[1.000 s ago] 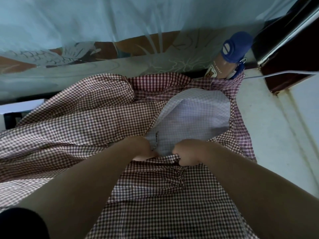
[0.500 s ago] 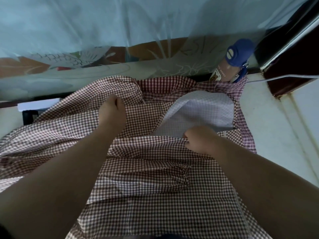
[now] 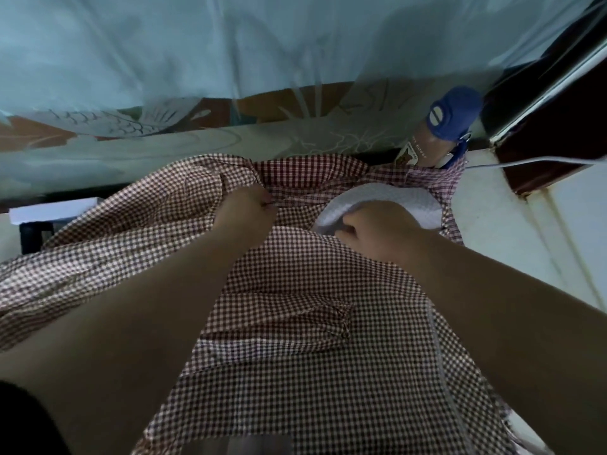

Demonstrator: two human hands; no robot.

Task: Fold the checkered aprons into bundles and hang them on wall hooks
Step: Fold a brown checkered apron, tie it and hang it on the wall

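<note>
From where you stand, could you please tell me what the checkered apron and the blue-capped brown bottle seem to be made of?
The red-and-white checkered apron looks like thin matte woven cloth: it creases and drapes softly. Its white underside may be a coated or textured lining; unclear. The brown bottle looks like smooth plastic or glass, its blue cap moulded plastic.

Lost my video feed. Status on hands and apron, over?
Left hand pinches checkered apron at far fold. Right hand grips it beside white underside. Apron spread, not bundled. Blue-capped bottle at far corner.
</note>
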